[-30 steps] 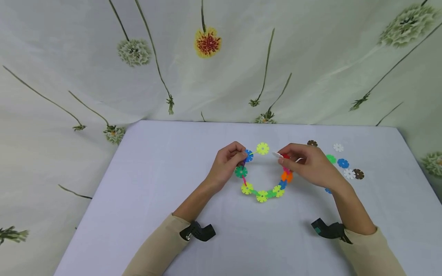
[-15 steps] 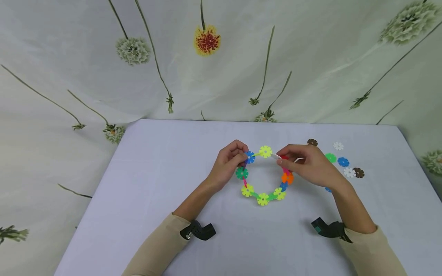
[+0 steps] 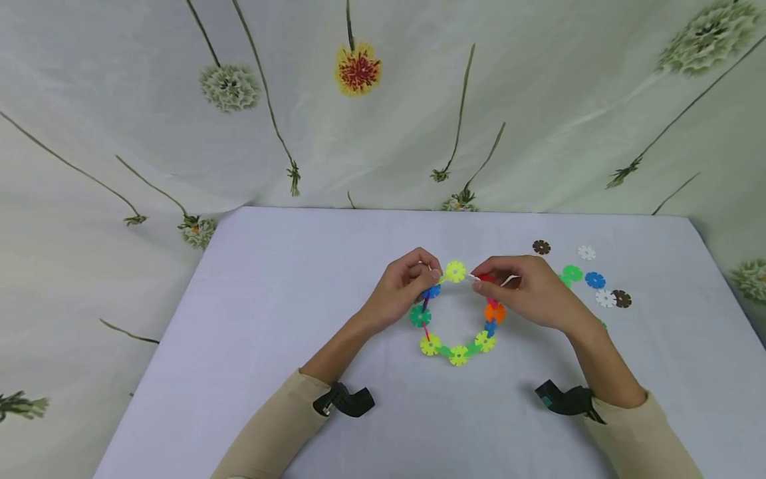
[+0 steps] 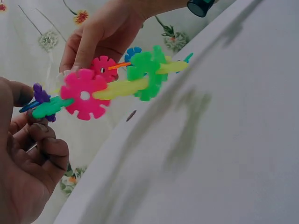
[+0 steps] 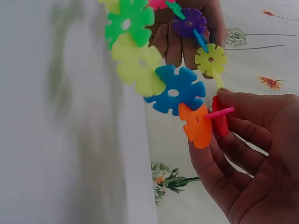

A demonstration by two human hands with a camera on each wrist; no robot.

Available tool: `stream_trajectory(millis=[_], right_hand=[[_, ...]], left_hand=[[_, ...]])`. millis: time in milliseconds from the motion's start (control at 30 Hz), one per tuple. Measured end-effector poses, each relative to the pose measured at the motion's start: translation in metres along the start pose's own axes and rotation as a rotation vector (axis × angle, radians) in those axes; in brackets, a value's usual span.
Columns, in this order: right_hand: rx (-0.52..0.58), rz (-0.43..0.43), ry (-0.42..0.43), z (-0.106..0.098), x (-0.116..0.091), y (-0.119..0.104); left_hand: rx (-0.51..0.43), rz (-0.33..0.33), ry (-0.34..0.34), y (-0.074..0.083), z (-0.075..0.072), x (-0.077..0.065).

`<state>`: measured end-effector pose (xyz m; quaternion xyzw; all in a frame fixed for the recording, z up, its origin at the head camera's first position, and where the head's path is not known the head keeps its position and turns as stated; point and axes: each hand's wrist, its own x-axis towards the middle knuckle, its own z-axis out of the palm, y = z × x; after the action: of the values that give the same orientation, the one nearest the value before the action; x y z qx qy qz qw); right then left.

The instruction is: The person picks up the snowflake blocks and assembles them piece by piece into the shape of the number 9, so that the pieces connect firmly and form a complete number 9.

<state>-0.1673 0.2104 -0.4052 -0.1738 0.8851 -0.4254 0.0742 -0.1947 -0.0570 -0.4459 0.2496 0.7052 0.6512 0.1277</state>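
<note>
While 2 hands pinch disc chain – loose discs lie nearby

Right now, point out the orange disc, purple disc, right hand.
Orange disc point(image 5: 198, 131), right wrist view: its face, near the middle.
Purple disc point(image 5: 182, 25), right wrist view: face, beside the centre hole.
Right hand point(image 3: 534, 294), head view: middle of the hand.

red disc partly hidden, sleeves cropped
</note>
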Motion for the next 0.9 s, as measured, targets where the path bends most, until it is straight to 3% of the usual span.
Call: stream_trajectory(millis=[133, 400, 600, 900], right_hand=[[-0.023, -0.038, -0.028, 0.002, -0.002, -0.003], [-0.087, -0.106, -0.061, 0.006, -0.005, -0.006], [-0.092, -0.165, -0.081, 0.009, -0.005, -0.01], [-0.036, -0.1, -0.085, 0.004, -0.004, -0.01]], left_hand=[[0.047, 0.013, -0.079, -0.001, 0.003, 0.0], [0.044, 0.031, -0.073, -0.003, 0.008, 0.0], [0.076, 0.042, -0.11, -0.004, 0.008, 0.0], [0.097, 0.047, -0.104, -0.002, -0.002, 0.0]])
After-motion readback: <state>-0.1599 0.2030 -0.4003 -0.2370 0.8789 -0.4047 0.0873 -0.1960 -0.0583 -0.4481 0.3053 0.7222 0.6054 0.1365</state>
